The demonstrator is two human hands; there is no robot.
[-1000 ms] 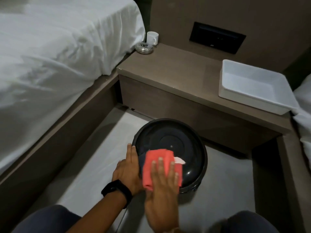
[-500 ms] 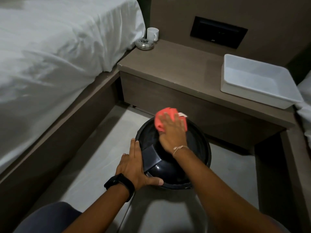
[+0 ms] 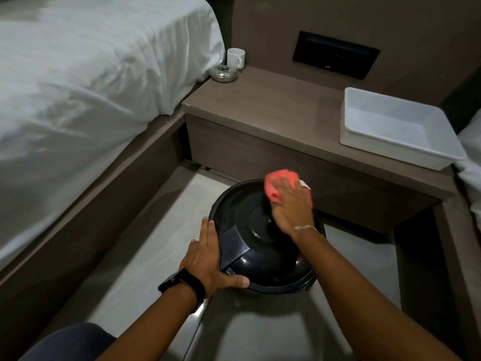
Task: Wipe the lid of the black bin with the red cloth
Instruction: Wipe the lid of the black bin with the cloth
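The black bin (image 3: pixel 265 259) stands on the pale floor between the bed and the bedside unit, its round domed lid facing up. The red cloth (image 3: pixel 277 182) lies on the lid's far right edge, pressed flat under my right hand (image 3: pixel 291 207), whose fingers partly cover it. A white tag of the cloth sticks out at the right. My left hand (image 3: pixel 210 259) grips the bin's near left rim, thumb along the front edge, by the lid's flat hinge tab.
A bed with white sheets (image 3: pixel 91 82) and a brown frame runs along the left. The brown bedside unit (image 3: pixel 270 105) behind the bin carries a white mug (image 3: pixel 236 58), a metal ashtray (image 3: pixel 223 73) and a white tray (image 3: pixel 395 128). My knee (image 3: pixel 70 342) shows bottom left.
My right hand slid the red cloth from the lid's near side to its far edge, then slightly right. My left hand shifted lower around the bin's rim.
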